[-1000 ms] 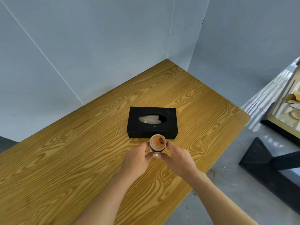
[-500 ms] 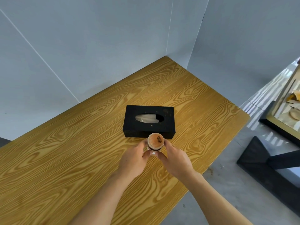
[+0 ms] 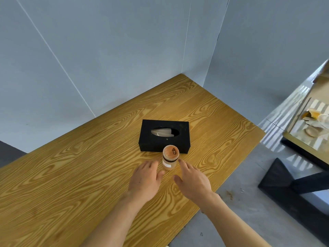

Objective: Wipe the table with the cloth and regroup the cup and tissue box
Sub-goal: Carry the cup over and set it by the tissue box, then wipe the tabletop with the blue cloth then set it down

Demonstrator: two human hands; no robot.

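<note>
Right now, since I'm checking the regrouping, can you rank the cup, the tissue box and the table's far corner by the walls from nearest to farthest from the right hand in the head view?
1. The cup, just ahead and left of the right hand, between both hands.
2. The tissue box, directly behind the cup.
3. The table's far corner, where the walls meet.

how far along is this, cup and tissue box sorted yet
Regrouping looks done: the cup stands upright right in front of the tissue box. The left hand and right hand are open beside it, holding nothing. No cloth shows, so wiping can't be judged.
</note>
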